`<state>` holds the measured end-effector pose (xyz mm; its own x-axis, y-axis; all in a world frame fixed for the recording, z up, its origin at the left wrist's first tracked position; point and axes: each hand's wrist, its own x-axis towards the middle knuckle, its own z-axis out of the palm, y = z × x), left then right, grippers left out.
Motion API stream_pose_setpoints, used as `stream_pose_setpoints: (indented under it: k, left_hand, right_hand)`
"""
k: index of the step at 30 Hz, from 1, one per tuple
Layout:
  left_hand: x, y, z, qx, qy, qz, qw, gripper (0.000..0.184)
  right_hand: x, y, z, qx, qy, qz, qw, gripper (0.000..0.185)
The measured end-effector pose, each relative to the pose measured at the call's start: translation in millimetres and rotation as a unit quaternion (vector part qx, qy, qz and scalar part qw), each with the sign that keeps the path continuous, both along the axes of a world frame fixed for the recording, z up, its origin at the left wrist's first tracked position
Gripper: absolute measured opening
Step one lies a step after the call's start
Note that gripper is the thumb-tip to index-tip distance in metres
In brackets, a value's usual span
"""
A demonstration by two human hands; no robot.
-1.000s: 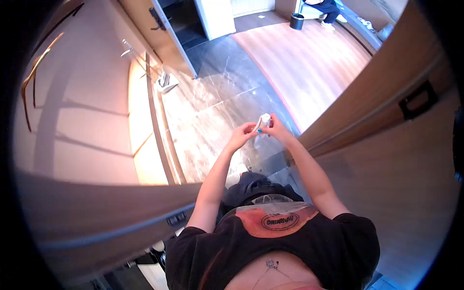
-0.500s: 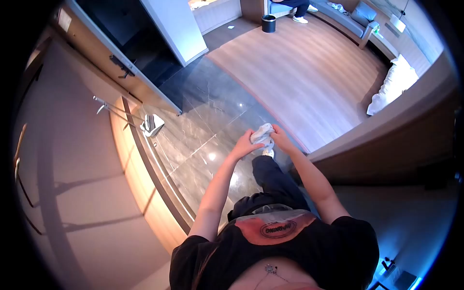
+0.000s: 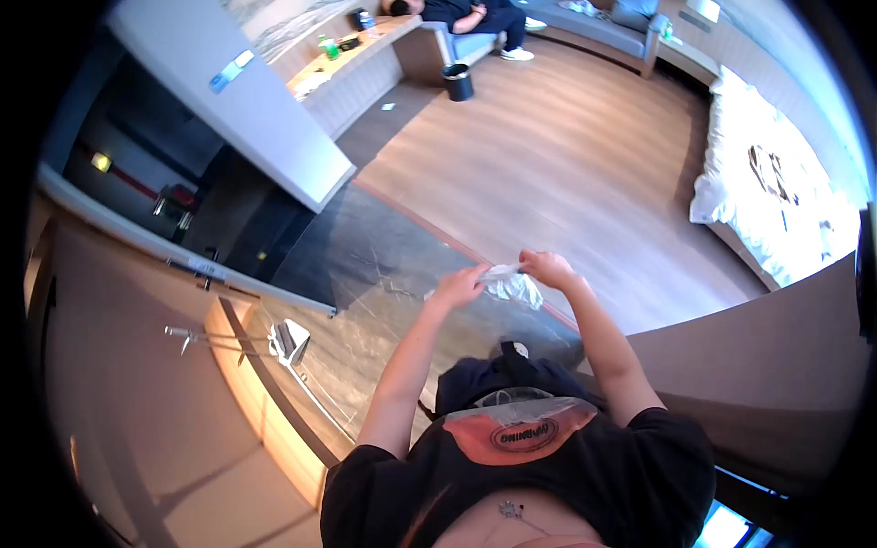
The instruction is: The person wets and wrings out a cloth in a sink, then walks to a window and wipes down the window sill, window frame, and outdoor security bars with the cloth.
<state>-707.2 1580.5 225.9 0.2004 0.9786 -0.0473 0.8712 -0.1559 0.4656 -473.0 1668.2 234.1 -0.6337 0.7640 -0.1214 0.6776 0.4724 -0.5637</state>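
Observation:
A thin white plastic bag (image 3: 517,290) is stretched between my two hands, out in front of my body. Its upper edge is pulled taut while the rest hangs loose and crumpled. My left hand (image 3: 459,287) pinches one end of that edge. On the other end are the closed fingers of my right hand (image 3: 548,268). Below the bag, one of my shoes (image 3: 520,350) shows partly past my dark trousers.
A long-handled dustpan (image 3: 290,342) stands left, beside a wooden ledge (image 3: 265,429). Further off are a dark trash bin (image 3: 458,84), a seated person (image 3: 466,16), a sofa (image 3: 594,29) and a white bed (image 3: 731,155). An open doorway (image 3: 155,173) lies left.
My hands have moved apart, and the bunched white bag is now spread out and hanging between them. My view has tilted up, showing more of the room.

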Motion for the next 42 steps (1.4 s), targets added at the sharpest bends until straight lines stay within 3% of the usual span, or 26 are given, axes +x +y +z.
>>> stream_pose_setpoints:
  k: [3, 6, 7, 8, 10, 11, 14, 17, 20, 21, 22, 24, 26, 27, 30, 31, 34, 37, 40, 42]
  left_hand:
    - [13.0, 56.6, 29.9, -0.046, 0.024, -0.071, 0.996, 0.030]
    - [22.0, 132.3, -18.1, 0.021, 0.038, -0.143, 0.989, 0.029]
    - [30.3, 153.0, -25.3, 0.059, -0.021, -0.143, 0.988, 0.029]
    - [38.4, 175.3, -30.9, 0.006, -0.043, -0.144, 0.989, 0.030]
    - [50.1, 225.8, -13.2, -0.095, -0.082, -0.144, 0.982, 0.032]
    - [56.8, 254.4, -18.1, -0.116, -0.103, -0.176, 0.972, 0.032]
    - [74.5, 330.2, -31.0, -0.256, -0.299, -0.191, 0.899, 0.031]
    - [88.3, 403.2, -40.1, -0.314, -0.302, -0.247, 0.866, 0.026]
    - [119.7, 453.7, -24.1, -0.424, -0.462, -0.215, 0.749, 0.027]
    - [131.6, 468.4, -17.4, -0.463, -0.526, -0.207, 0.682, 0.031]
    - [145.4, 478.5, -3.9, -0.497, -0.570, -0.189, 0.626, 0.032]
    - [169.8, 500.4, 26.2, -0.556, -0.645, -0.141, 0.504, 0.035]
    - [199.9, 526.9, 9.9, -0.552, -0.639, -0.179, 0.504, 0.037]
    - [218.0, 539.1, 3.4, -0.550, -0.636, -0.199, 0.504, 0.039]
    - [269.2, 567.9, -7.5, -0.531, -0.582, -0.219, 0.576, 0.038]
    - [280.8, 580.1, -5.4, -0.533, -0.550, -0.217, 0.606, 0.035]
    - [328.3, 605.7, -5.6, -0.500, -0.478, -0.220, 0.688, 0.033]
    - [382.9, 630.3, -7.7, -0.491, -0.479, -0.189, 0.702, 0.030]
    - [442.2, 647.9, -11.0, -0.473, -0.467, -0.181, 0.725, 0.025]
    - [483.9, 658.6, -17.9, -0.444, -0.433, -0.198, 0.759, 0.022]
  right_hand:
    - [21.1, 40.8, 3.4, 0.034, 0.060, -0.023, 0.997, 0.022]
    - [38.8, 82.0, 7.7, 0.013, 0.096, -0.094, 0.991, 0.016]
    - [44.7, 95.1, 3.9, -0.001, 0.105, -0.121, 0.987, 0.015]
    - [53.2, 110.6, -2.1, -0.082, 0.198, -0.161, 0.963, 0.014]
    - [59.6, 145.4, 3.5, -0.222, 0.381, -0.230, 0.868, 0.013]
    - [67.3, 158.8, 10.4, -0.287, 0.509, -0.296, 0.756, 0.010]
    - [95.8, 222.3, 20.7, -0.225, 0.679, -0.374, 0.590, 0.015]
    - [119.5, 283.7, 15.2, -0.202, 0.768, -0.407, 0.451, 0.027]
    - [149.2, 302.2, 0.2, -0.295, 0.581, -0.515, 0.557, 0.041]
    - [153.1, 309.0, -15.0, -0.306, 0.397, -0.580, 0.642, 0.053]
    - [147.6, 314.6, -17.4, -0.281, 0.220, -0.639, 0.681, 0.056]
    - [140.3, 322.8, -34.5, -0.262, 0.256, -0.640, 0.676, 0.048]
    - [134.2, 332.6, -45.9, -0.216, 0.509, -0.581, 0.597, 0.038]
    - [135.3, 340.5, -38.9, -0.196, 0.554, -0.556, 0.587, 0.030]
    - [155.1, 366.6, -34.8, -0.147, 0.584, -0.547, 0.582, 0.027]
    - [165.5, 374.1, -30.9, -0.143, 0.559, -0.538, 0.614, 0.026]
    - [209.5, 395.6, -22.1, -0.167, 0.532, -0.533, 0.637, 0.025]
    - [261.5, 417.8, -23.9, -0.167, 0.539, -0.521, 0.640, 0.025]
    - [308.7, 431.6, -26.6, -0.160, 0.551, -0.548, 0.609, 0.026]
    - [341.1, 440.6, -24.2, -0.108, 0.483, -0.626, 0.602, 0.024]
